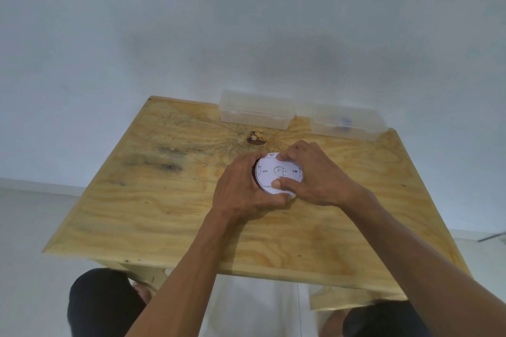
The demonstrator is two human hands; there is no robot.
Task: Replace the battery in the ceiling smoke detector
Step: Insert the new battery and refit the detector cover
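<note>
A round white smoke detector [278, 172] lies on the plywood table [164, 200] near its middle, back side up, showing slots and a round centre piece. My left hand [243, 191] wraps its left and lower rim. My right hand [315, 175] grips the flat back plate from the right, thumb pressed on the lower part and fingertips on the upper edge. No battery shows on the detector; both hands hide much of its edge.
Two clear plastic boxes stand at the table's far edge against the white wall: the left box [257, 113] looks empty, the right box [349, 123] holds something dark blue. A knot hole [256, 137] marks the wood behind the detector. My knees show below the table.
</note>
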